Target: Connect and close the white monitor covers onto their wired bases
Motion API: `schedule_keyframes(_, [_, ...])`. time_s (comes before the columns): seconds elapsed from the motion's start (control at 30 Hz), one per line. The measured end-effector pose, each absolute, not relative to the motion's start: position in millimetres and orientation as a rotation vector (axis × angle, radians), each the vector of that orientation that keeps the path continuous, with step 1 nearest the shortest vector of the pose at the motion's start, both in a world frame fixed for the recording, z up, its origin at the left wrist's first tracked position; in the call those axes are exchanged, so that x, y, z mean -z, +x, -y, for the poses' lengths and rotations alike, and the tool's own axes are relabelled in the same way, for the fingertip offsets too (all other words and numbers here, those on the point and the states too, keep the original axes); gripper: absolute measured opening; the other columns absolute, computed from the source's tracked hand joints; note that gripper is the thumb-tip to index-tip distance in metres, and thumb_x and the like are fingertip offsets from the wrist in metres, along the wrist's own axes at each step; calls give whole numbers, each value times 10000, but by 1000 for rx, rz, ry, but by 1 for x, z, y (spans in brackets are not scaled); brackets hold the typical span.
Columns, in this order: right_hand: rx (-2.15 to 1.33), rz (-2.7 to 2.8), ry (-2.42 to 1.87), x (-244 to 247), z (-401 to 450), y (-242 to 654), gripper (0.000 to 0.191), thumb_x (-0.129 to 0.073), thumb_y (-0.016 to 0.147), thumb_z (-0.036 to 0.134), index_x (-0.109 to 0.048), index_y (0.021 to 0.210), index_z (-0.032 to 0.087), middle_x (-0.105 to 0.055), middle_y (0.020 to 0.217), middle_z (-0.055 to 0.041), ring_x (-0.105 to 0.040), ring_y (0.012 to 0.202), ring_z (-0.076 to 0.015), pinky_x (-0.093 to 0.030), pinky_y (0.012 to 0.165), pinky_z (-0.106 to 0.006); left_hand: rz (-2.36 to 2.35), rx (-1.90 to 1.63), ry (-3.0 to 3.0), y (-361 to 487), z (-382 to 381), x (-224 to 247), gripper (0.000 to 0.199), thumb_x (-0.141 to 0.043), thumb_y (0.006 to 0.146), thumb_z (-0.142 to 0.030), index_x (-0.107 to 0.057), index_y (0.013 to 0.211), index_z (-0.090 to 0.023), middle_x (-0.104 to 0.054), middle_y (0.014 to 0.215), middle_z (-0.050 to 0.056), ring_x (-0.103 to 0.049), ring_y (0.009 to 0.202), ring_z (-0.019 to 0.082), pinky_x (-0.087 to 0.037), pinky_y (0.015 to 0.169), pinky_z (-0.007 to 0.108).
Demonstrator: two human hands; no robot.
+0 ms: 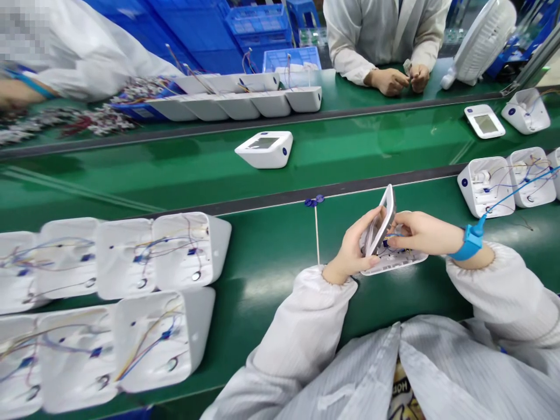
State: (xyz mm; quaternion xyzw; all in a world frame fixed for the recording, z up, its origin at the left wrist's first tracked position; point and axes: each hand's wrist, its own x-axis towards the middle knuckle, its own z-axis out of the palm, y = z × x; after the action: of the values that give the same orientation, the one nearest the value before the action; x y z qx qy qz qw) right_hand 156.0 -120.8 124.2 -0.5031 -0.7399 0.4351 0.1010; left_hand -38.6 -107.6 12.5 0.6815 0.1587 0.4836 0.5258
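Note:
My left hand is closed around the edge of a white-framed front panel, which stands tilted up over an open white housing. Inside that housing, my right hand has its fingers pinched together at a small blue wire connector with thin blue wires. The fingers partly cover the connector and the inside of the housing. A blue wrist strap with a cord circles my right wrist. Left of my left hand, several dark blue round pieces lie at the end of a thin white stick.
Open white housings with wires stand in two rows at left; more housings stand at right. A closed device and a panel unit lie on the green belt. Co-workers' hands and a fan are beyond.

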Motion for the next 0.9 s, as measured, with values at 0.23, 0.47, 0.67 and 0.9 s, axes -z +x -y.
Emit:
schedule_keyframes(0.23, [-1385,1870,-1533,-114,120,153,339,-710,754,223,-516,1029,183,-706,848,-34,-660,710,-167,-489,623,-280,-416,-1154,1641,-40,108,-11,968,-673,709,-736,-415,1464,-187,-465,1459,178,-462,1318,399,-313,1142,561])
schedule_keyframes(0.47, [-1338,1882,-1613,-116,119,161,195,-656,775,73,-623,935,178,-752,793,-31,-712,724,-174,-535,675,-276,-393,-1149,1679,-39,108,-19,936,-683,724,-701,-416,1458,-184,-495,1418,172,-495,1274,380,-368,1101,526])
schedule_keyframes(0.67, [-938,2325,-1663,-119,117,157,167,-647,795,86,-765,789,203,-743,767,-19,-674,712,-170,-470,679,-269,-379,-1157,1747,-38,108,-24,920,-681,738,-691,-412,1456,-184,-524,1370,165,-518,1232,371,-404,1056,526])
schedule_keyframes(0.9, [-997,2256,-1619,-119,112,164,82,-675,782,167,-752,766,190,-708,742,-15,-641,650,-141,-453,608,-242,-344,-1178,1727,-36,108,-25,911,-680,740,-689,-412,1456,-192,-549,1334,155,-537,1201,357,-432,1022,520])
